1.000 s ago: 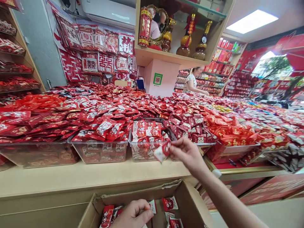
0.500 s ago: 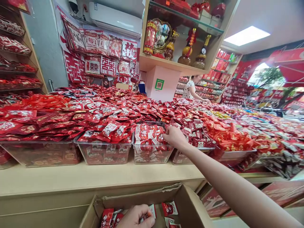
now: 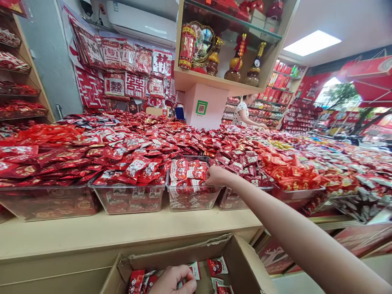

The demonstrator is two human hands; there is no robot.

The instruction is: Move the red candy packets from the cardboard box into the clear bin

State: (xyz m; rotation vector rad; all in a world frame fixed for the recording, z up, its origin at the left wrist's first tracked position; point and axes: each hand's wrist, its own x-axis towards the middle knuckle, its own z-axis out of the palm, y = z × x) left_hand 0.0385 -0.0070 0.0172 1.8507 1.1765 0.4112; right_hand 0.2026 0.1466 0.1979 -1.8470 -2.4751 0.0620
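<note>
My right hand [image 3: 219, 176] reaches to the right side of a clear plastic bin [image 3: 194, 200] holding small red-and-white packets [image 3: 188, 171]. Its fingers are curled in against the packets, and their tips are hidden. Low in the view, my left hand [image 3: 174, 281] is inside an open cardboard box [image 3: 147, 259], thumb and fingers curled together. What it holds, if anything, is hard to see. Loose red-and-white packets lie around it in the box, with a packet [image 3: 217, 266] to its right and a packet [image 3: 136, 281] to its left.
More clear bins heaped with red packets line the counter [image 3: 128, 232], among them a bin [image 3: 128, 200] on the left and a bin of dark red packets [image 3: 239, 198] on the right. A display cabinet [image 3: 220, 79] stands behind. A person [image 3: 241, 113] is beyond the heaps.
My right hand has shifted slightly left and lower over the bin, and the packets at its right side now lie more evenly. My left hand stays nearly still in the box.
</note>
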